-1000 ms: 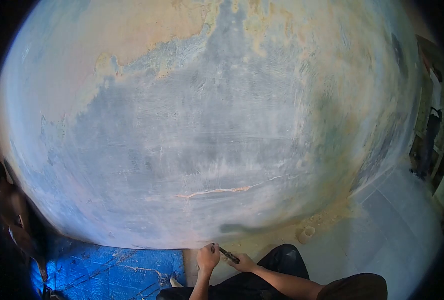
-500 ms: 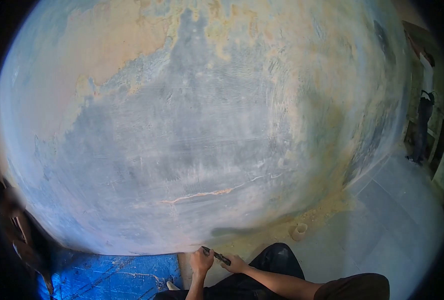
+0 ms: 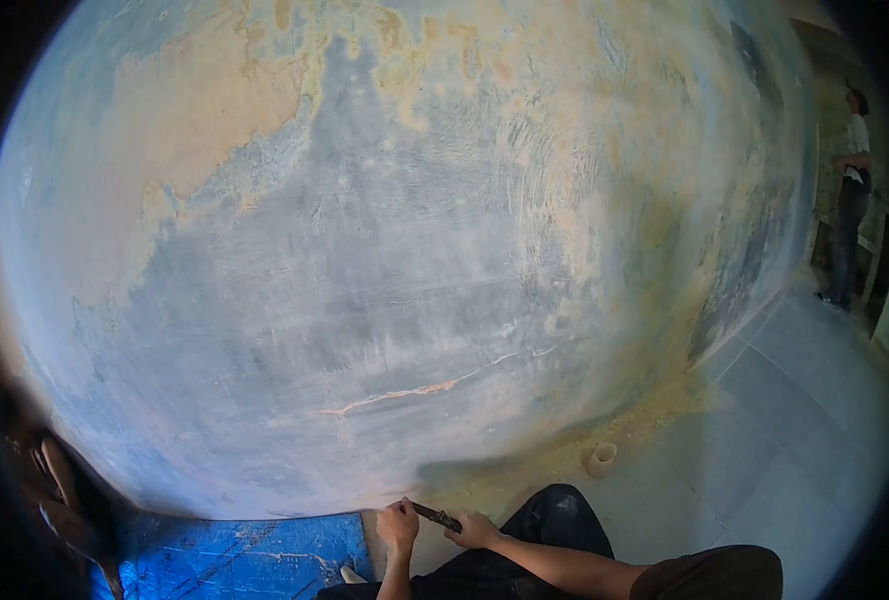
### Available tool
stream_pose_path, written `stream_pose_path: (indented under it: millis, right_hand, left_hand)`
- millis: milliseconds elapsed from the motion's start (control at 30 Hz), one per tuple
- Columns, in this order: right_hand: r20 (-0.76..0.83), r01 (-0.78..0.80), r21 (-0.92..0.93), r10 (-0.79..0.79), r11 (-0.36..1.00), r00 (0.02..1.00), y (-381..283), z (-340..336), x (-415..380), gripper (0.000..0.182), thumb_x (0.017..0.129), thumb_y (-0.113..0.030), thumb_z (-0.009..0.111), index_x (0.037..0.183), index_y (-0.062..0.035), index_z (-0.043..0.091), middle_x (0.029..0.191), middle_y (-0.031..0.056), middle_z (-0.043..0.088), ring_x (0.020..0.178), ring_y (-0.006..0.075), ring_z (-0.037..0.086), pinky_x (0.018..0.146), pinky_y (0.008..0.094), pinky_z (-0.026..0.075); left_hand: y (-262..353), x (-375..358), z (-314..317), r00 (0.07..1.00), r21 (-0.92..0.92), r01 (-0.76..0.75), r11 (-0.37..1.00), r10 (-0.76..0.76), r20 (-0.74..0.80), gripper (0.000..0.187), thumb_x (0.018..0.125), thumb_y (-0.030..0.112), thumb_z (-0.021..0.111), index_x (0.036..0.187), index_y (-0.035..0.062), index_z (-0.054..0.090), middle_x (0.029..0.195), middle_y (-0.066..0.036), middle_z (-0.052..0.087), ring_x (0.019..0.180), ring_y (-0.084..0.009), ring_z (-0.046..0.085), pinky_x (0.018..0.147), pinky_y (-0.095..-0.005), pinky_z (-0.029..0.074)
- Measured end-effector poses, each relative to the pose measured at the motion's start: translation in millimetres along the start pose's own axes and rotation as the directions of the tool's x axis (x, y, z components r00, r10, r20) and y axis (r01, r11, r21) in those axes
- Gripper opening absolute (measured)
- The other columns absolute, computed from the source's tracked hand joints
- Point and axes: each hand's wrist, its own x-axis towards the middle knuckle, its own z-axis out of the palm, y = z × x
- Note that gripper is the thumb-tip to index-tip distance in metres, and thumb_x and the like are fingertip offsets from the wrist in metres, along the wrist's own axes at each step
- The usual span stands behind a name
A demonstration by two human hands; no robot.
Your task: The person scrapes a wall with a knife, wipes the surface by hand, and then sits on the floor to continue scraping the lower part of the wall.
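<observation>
Low in the head view, both my hands are together above my bent leg, in front of a patchy grey, blue and ochre wall (image 3: 364, 260). A dark, slim hand tool (image 3: 436, 516) slants between them; its exact kind is too small to make out. My right hand (image 3: 476, 530) is closed around its lower right end. At its upper left end, my left hand (image 3: 398, 524) is closed with the fingertips pinching the tip. A pale crack (image 3: 394, 396) runs across the lower wall above my hands.
A cream-coloured cup (image 3: 601, 460) stands on the grey tiled floor (image 3: 774, 420) to my right, near dust along the wall's foot. Blue sheeting (image 3: 244, 555) covers the floor at left. One person (image 3: 854, 170) stands far right; another (image 3: 54, 480) is at the left edge.
My left hand has slid slightly left, so more of the dark tool shows between my hands. The person at far right has lowered a raised arm. The view has shifted slightly.
</observation>
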Motion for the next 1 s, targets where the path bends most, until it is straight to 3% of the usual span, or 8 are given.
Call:
stream_pose_path:
  millis: [267,367,567,667,1000]
  right_hand:
    - [-0.024,0.002,-0.045,-0.003,0.999,1.0,2,3,0,0.039,0.085,-0.035,0.069,0.113,-0.0082,0.066,0.089,0.0219,0.069,0.088,0.0435,0.068,0.077,0.0515,0.052]
    - [-0.047,0.01,-0.056,-0.013,0.998,0.999,3,3,1,0.038,0.085,-0.036,0.069,0.112,-0.0084,0.067,0.089,0.022,0.07,0.087,0.0436,0.068,0.077,0.0515,0.053]
    - [-0.039,-0.036,-0.032,0.035,0.999,0.999,-5,-1,-2,0.04,0.083,-0.036,0.071,0.111,-0.0072,0.068,0.087,0.0224,0.07,0.085,0.0443,0.068,0.075,0.0514,0.052]
    - [-0.033,-0.053,-0.035,0.052,0.998,0.998,-6,-3,-2,0.039,0.084,-0.037,0.07,0.11,-0.0075,0.068,0.086,0.0225,0.069,0.085,0.0442,0.068,0.075,0.0519,0.052]
    - [0.016,-0.055,-0.07,0.056,0.996,0.998,-5,-2,-3,0.045,0.087,-0.04,0.067,0.12,-0.0092,0.067,0.096,0.0243,0.07,0.092,0.0445,0.068,0.081,0.054,0.053]
  left_hand:
    - [-12,6,12,0.997,-0.063,0.066,0.996,-0.062,0.055,0.048,0.098,0.039,0.051,0.084,0.0016,0.077,0.08,-0.027,0.07,0.077,-0.0479,0.069,0.074,-0.0567,0.054]
    - [-5,4,5,0.998,-0.1,0.058,0.993,-0.059,-0.007,0.047,0.097,0.04,0.054,0.082,0.0007,0.076,0.077,-0.025,0.07,0.076,-0.0463,0.069,0.073,-0.0549,0.055]
    - [9,-4,-8,1.0,-0.127,-0.015,0.992,0.012,-0.023,0.031,0.085,0.032,0.073,0.079,0.0027,0.069,0.073,-0.017,0.071,0.074,-0.0396,0.07,0.071,-0.049,0.055]
    - [3,-2,-1,1.0,-0.211,0.026,0.977,-0.025,0.008,0.027,0.082,0.029,0.075,0.081,0.0027,0.068,0.076,-0.016,0.073,0.077,-0.038,0.071,0.072,-0.0479,0.055]
    - [-5,3,6,0.992,-0.285,0.006,0.958,-0.042,-0.118,0.02,0.085,0.019,0.07,0.081,-0.0002,0.068,0.078,-0.018,0.073,0.077,-0.0398,0.071,0.073,-0.0484,0.054]
